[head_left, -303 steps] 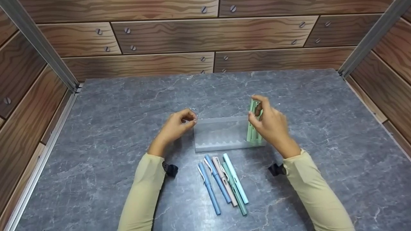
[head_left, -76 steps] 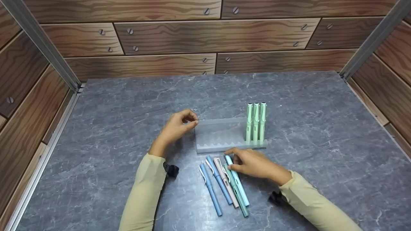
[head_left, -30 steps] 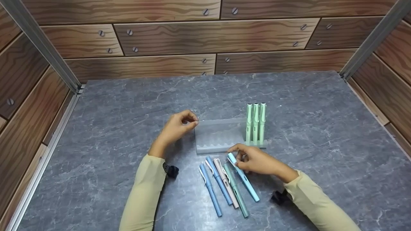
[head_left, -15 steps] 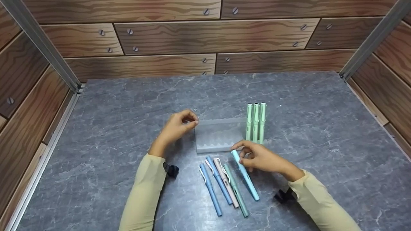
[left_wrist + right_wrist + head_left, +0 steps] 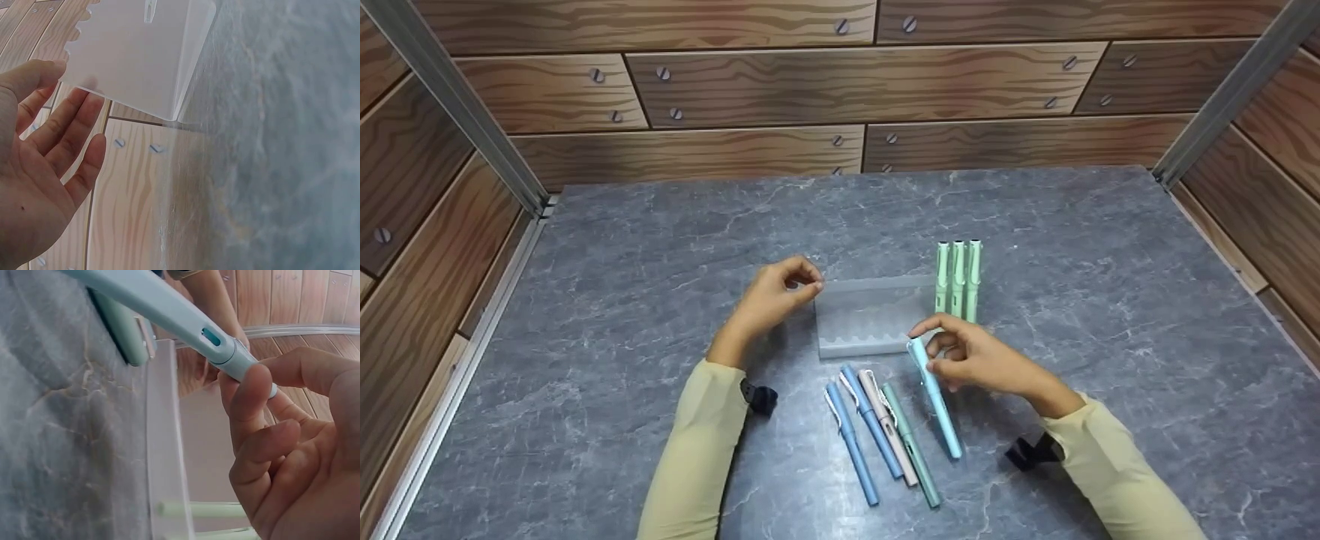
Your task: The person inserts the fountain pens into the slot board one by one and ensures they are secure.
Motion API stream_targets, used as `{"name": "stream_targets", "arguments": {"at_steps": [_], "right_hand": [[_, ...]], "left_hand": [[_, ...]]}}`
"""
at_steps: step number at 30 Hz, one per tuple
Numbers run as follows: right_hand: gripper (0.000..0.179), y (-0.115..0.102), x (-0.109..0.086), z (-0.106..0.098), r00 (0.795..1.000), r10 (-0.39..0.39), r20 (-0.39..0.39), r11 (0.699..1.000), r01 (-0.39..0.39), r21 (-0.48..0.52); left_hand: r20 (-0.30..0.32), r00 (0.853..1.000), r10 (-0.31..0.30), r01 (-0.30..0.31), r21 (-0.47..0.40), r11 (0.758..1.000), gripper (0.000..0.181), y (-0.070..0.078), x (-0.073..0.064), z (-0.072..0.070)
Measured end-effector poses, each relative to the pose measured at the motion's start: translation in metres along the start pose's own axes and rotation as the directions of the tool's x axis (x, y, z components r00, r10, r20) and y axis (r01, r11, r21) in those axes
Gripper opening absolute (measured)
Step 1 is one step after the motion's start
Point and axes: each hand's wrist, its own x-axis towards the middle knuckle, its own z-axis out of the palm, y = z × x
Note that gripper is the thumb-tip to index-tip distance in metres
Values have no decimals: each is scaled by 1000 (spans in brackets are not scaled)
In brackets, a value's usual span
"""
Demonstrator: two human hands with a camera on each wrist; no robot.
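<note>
My right hand (image 5: 982,358) pinches a light blue pen (image 5: 936,401) near its capped end. That pen slants, its cap end raised; the right wrist view shows thumb and fingers round the cap (image 5: 239,363). With thumb and fingertips, my left hand (image 5: 776,292) holds the upper left corner of a clear pen rack (image 5: 874,307). In the left wrist view the rack's scalloped edge (image 5: 81,28) lies beside the thumb. Three light green pens (image 5: 958,281) stand side by side in the rack's right end, their lower parts hidden by my right hand.
In front of the rack lie two blue pens (image 5: 851,442) (image 5: 874,424), a greyish-pink pen (image 5: 889,427) and a dark green pen (image 5: 913,450). Beneath everything is a grey marbled table (image 5: 660,240), with wood-patterned walls (image 5: 757,82) around it.
The right hand has drawn the light blue pen away from the other loose pens and raised its cap end toward the rack. Earlier it was at the green pens. The left hand stays put.
</note>
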Motion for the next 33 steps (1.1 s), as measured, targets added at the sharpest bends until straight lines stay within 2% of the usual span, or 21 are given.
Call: {"name": "stream_targets", "arguments": {"at_steps": [4,11,16,26,33], "right_hand": [[42,-2,-1,-4,999,-33,-14,999,34,29],[42,-4,-1,-10,994,-108,-34,993,110,33],[39,-6,-1,-14,991,-116,-67,993,118,20],[39,-7,1,-18,977,-191,-99,979,196,53],[39,-7,2,-20,972,-184,-146,980,192,45]], "left_hand": [[2,1000,-17,17,-1,1000,8,0,0,0],[-2,1000,-11,11,1,1000,8,0,1,0],[-4,1000,2,-2,-6,1000,9,0,0,0],[-2,1000,12,-12,-9,1000,8,-1,0,0],[-6,1000,-6,6,8,1000,8,0,0,0]]}}
